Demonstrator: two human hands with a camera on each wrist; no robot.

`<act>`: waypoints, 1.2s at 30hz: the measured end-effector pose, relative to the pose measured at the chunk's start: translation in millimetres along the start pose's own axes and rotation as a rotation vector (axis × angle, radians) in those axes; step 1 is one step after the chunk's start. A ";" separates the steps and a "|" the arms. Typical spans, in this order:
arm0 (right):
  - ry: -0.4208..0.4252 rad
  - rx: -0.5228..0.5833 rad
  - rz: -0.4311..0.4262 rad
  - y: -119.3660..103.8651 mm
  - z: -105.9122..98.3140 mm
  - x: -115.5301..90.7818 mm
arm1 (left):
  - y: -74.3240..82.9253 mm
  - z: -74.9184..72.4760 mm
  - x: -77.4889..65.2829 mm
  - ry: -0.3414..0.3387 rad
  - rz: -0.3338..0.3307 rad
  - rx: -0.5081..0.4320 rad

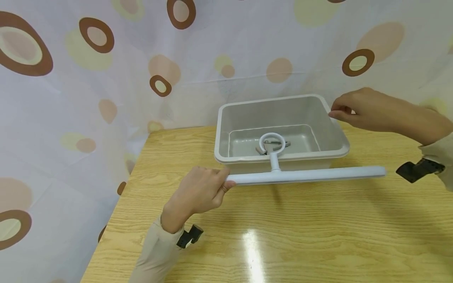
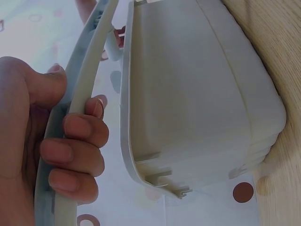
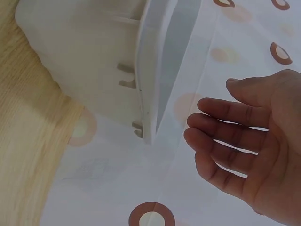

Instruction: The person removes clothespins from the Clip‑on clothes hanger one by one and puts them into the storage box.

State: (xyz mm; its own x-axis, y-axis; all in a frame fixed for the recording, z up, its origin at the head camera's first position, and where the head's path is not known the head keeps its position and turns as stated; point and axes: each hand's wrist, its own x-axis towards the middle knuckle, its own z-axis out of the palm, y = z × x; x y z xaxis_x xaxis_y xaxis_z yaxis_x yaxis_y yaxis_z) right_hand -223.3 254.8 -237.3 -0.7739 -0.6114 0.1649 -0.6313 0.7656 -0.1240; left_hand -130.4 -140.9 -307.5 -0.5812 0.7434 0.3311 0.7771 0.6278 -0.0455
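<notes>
My left hand (image 1: 203, 188) grips the left end of a long white plastic hanger (image 1: 318, 174), its thumb on one side and fingers curled round the other. A ring (image 1: 262, 142) on a short stem rises from the hanger's middle and overlaps the front rim of a pale grey plastic bin (image 1: 226, 122) in the head view. My right hand (image 1: 368, 108) hovers by the bin's right rim. In the right wrist view, that hand (image 3: 249, 136) has loosely bent fingers, apart from the bin and holding nothing.
Small grey and brownish pieces (image 1: 283, 145), partly hidden by the ring, lie on the bin's floor. The bin stands on a wood-grain table (image 1: 170, 157) close to a white cloth (image 1: 198, 94) with brown and peach ovals, hanging behind and at the left.
</notes>
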 end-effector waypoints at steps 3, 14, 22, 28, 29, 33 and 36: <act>0.007 0.012 0.026 -0.2 2.8 -1.4 | 0.3 0.3 -1.2 0.020 0.006 0.000; -0.010 0.086 0.140 -1.7 29.4 -21.7 | 3.5 -4.1 -3.9 -0.002 -0.008 0.006; -0.117 0.118 0.146 2.1 43.5 -21.0 | 3.7 -8.0 -4.4 -0.017 -0.016 -0.015; -0.137 0.112 0.163 1.8 50.7 -15.0 | 6.6 -12.0 -6.0 -0.012 -0.014 -0.041; -0.143 0.113 0.168 1.9 51.6 -14.4 | 7.1 -12.7 -6.3 -0.010 -0.013 -0.041; -0.171 0.122 0.178 3.6 53.7 -12.3 | 8.7 -15.4 -8.0 -0.014 -0.014 -0.037; -0.183 0.118 0.180 5.5 53.3 -10.4 | 10.4 -18.2 -9.4 -0.028 -0.026 -0.038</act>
State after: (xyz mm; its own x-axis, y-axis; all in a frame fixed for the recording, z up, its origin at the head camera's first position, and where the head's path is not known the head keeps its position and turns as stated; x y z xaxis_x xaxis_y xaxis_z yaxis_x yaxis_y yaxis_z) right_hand -221.4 254.8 -291.9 -0.8635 -0.5020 -0.0486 -0.4762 0.8431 -0.2498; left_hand -112.5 -145.6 -293.9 -0.6072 0.7336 0.3051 0.7702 0.6378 -0.0009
